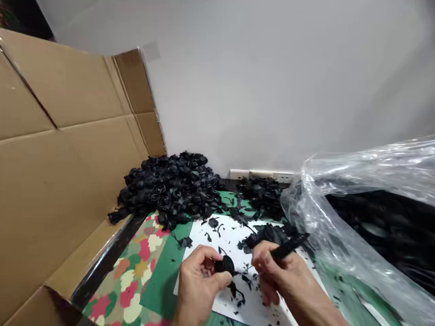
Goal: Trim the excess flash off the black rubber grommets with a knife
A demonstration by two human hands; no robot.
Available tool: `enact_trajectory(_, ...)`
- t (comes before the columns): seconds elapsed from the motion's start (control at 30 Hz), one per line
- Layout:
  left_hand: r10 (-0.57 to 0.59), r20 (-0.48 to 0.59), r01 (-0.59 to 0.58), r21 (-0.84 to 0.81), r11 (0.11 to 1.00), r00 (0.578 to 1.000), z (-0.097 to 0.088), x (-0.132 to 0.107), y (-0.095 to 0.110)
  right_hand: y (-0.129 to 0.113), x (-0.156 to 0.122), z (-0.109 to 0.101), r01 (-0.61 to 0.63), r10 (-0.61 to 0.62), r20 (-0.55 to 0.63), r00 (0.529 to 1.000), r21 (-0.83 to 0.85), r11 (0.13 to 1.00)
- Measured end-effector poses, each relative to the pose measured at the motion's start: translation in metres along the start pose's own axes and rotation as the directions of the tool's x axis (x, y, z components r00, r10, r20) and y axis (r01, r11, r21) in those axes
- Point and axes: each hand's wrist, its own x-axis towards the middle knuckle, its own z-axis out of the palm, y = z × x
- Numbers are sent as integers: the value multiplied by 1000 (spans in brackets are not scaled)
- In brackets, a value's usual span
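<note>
My left hand (200, 283) pinches a small black ribbed rubber bellows (227, 265) between thumb and fingers, low over a white sheet (231, 235). Just to the right, my right hand (280, 274) is closed around a black-handled tool (290, 246), its handle slanting up to the right. The tool's thin tip points toward the bellows and is too blurred to make out well; whether it touches cannot be told. A dark strip (234, 290) hangs below the bellows. Black scraps (246, 281) are strewn over the sheet between my hands.
A large heap of black ribbed parts (173, 185) leans by a cardboard wall (68, 158). Black scraps (261, 194) pile at the back. On the right, a clear plastic bag (316, 217) holds more black parts. A bladed metal tool (372, 310) lies on the green mat (166, 280).
</note>
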Motion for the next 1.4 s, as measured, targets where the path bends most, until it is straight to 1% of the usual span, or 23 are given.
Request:
enact_trajectory(0.07,-18,-13,18,-18,1000,1000,2,1,0,-1,-3,4,-2,2,-8,1000,36,999)
enact_trajectory(0.13,-20,-14,20,-17,1000,1000,3,2,1,-2,-5,6,31,-30,-24,999,50,998)
enact_trajectory(0.2,-5,-2,5,7,1000,1000,3,2,1,-1,-6,7,104,-102,-52,993,41,994)
enact_trajectory(0.3,26,25,-27,44,999,999,2,1,1,2,-5,7,221,-222,-77,972,-19,975)
enact_trajectory(0.4,29,51,-33,76,997,998,2,0,3,5,-5,8,277,-286,-115,951,-83,957)
enact_trajectory(0.5,45,63,-50,84,995,997,2,0,4,9,-5,8,274,-287,-128,949,-109,956)
enact_trajectory(0.67,71,60,-75,67,995,996,3,1,4,15,-1,4,216,-223,-52,973,-122,969)
enact_trajectory(0.8,79,53,-83,65,994,995,3,1,4,18,0,4,247,-256,-41,966,-146,958)
enact_trajectory(0.87,85,52,-88,68,994,995,3,0,3,18,-2,7,309,-320,-22,947,-197,930)
enact_trajectory(0.9,90,50,-93,69,993,995,3,-1,3,18,-3,8,368,-382,-9,924,-248,896)
enact_trajectory(0.93,99,50,-102,67,993,994,3,-1,3,18,-4,9,445,-463,21,886,-314,838)
enact_trajectory(0.97,111,54,-114,63,991,992,4,-2,3,18,-5,9,536,-556,70,828,-386,751)
enact_trajectory(1.03,119,69,-122,45,992,991,4,-2,4,15,-4,5,695,-724,183,665,-505,511)
enact_trajectory(1.07,111,74,-113,29,993,991,4,-2,4,14,-3,1,741,-783,222,580,-545,394)
enact_trajectory(1.1,95,75,-96,8,995,993,3,-2,5,12,0,-4,752,-826,222,519,-579,317)
enact_trajectory(1.13,73,73,-72,-16,997,995,3,-2,5,11,3,-9,737,-857,181,483,-611,287)
enact_trajectory(1.17,51,66,-48,-43,998,997,3,-1,6,9,6,-14,702,-869,108,483,-641,311)
enact_trajectory(1.2,30,59,-26,-71,997,998,3,-1,6,8,9,-18,661,-854,26,519,-646,382)
enact_trajectory(1.23,15,54,-10,-98,995,998,2,0,5,7,12,-22,608,-811,-55,582,-633,480)
enact_trajectory(1.3,-15,47,22,-152,988,999,2,0,4,6,14,-24,476,-643,-162,749,-543,691)
enact_trajectory(1.33,-29,46,36,-177,984,999,1,1,3,5,14,-22,409,-538,-171,825,-477,778)
enact_trajectory(1.37,-40,47,49,-198,979,998,1,1,3,5,14,-20,346,-434,-151,888,-401,848)
enact_trajectory(1.4,-49,50,59,-213,975,998,0,1,2,5,12,-16,291,-342,-110,933,-325,900)
